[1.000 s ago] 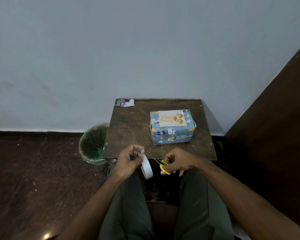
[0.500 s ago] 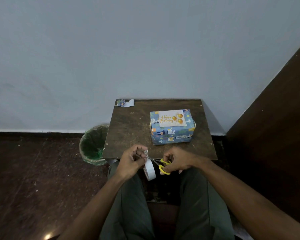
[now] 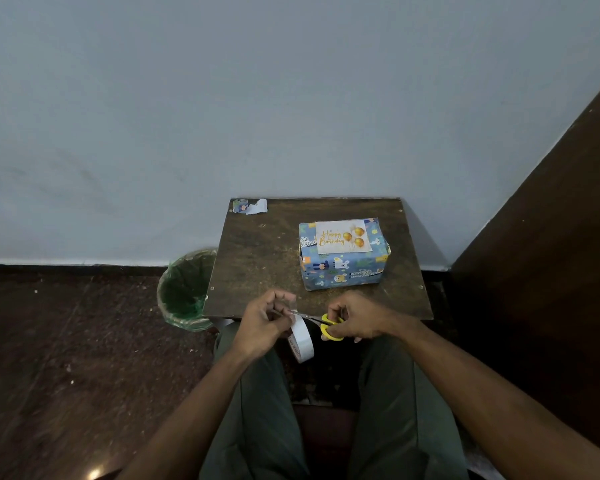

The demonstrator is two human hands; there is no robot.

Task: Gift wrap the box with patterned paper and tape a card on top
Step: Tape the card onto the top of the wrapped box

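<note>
Scissors (image 3: 321,322) closed in on the white tape roll (image 3: 301,338) both hands grip; blue patterned box (image 3: 343,268) carries its card (image 3: 343,237).

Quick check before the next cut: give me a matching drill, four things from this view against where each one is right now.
Things:
1. white tape roll
2. yellow-handled scissors
3. cream Happy Birthday card
4. green-lined waste bin

Places:
A. on the floor, left of the brown wooden table
B. in the right hand
C. on top of the blue patterned wrapped box
D. hanging from the left hand

Pairs: 1-D, 2-B, 3-C, 4-A
</note>
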